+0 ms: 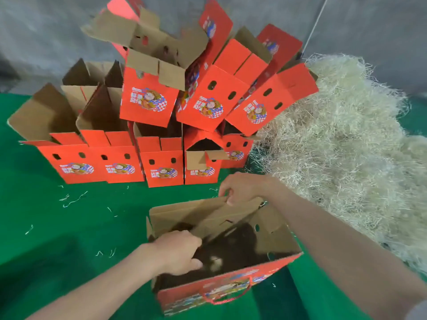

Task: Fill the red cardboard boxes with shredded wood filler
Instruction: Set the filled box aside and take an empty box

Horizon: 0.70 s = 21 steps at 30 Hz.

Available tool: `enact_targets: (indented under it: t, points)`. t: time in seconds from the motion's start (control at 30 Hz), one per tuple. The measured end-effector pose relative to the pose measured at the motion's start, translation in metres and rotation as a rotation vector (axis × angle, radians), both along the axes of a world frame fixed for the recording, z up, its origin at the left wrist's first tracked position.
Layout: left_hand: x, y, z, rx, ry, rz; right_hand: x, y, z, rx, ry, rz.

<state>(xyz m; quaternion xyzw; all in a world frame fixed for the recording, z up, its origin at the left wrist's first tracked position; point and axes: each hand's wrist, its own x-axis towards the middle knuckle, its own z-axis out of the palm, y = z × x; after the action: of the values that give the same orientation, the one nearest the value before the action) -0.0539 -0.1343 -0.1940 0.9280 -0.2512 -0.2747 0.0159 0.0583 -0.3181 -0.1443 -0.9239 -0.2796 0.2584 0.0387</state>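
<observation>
An open red cardboard box (215, 289) with a red rope handle stands on the green floor right in front of me. My left hand (179, 251) reaches over its left side, fingers curled round an inner flap. My right hand (241, 187) pinches the top edge of the far flap. The box's inside is dark and blurred, and I cannot tell what is in it. A big heap of pale shredded wood filler (342, 146) lies to the right of the box.
Several open red boxes (120, 158) stand in a row beyond, with more red boxes (208, 93) stacked tilted on top. Loose filler strands (74, 199) dot the green floor. A grey wall (41, 31) runs behind.
</observation>
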Motion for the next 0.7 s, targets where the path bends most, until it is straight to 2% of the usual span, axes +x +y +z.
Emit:
enact_targets:
  t: [0.1, 0.3, 0.37, 0.43, 0.5, 0.57, 0.63, 0.7]
  points:
    - [0.001, -0.019, -0.003, 0.052, 0.015, -0.018, -0.01, -0.018, -0.011, 0.044, -0.141, -0.042]
    - [0.011, -0.057, -0.003, -0.023, -0.041, 0.01, -0.014, -0.017, -0.027, 0.1, -0.251, -0.114]
    - [0.016, -0.071, 0.0, -0.056, -0.119, 0.048, -0.019, -0.021, -0.032, 0.214, -0.301, -0.159]
    - [0.025, -0.089, 0.006, -0.167, -0.218, 0.106, -0.023, -0.039, -0.025, 0.438, -0.368, -0.235]
    - [0.035, -0.115, 0.016, -0.374, -0.256, 0.174, -0.022, -0.073, -0.015, 0.626, -0.445, -0.331]
    - [0.045, -0.145, 0.027, -0.554, -0.254, 0.201, -0.015, -0.119, -0.007, 0.711, -0.511, -0.464]
    - [0.056, -0.182, 0.034, -0.67, -0.222, 0.198, -0.004, -0.179, -0.005, 0.588, -0.586, -0.616]
    - [0.068, -0.219, 0.038, -0.708, -0.185, 0.165, 0.007, -0.248, -0.008, 0.247, -0.596, -0.794]
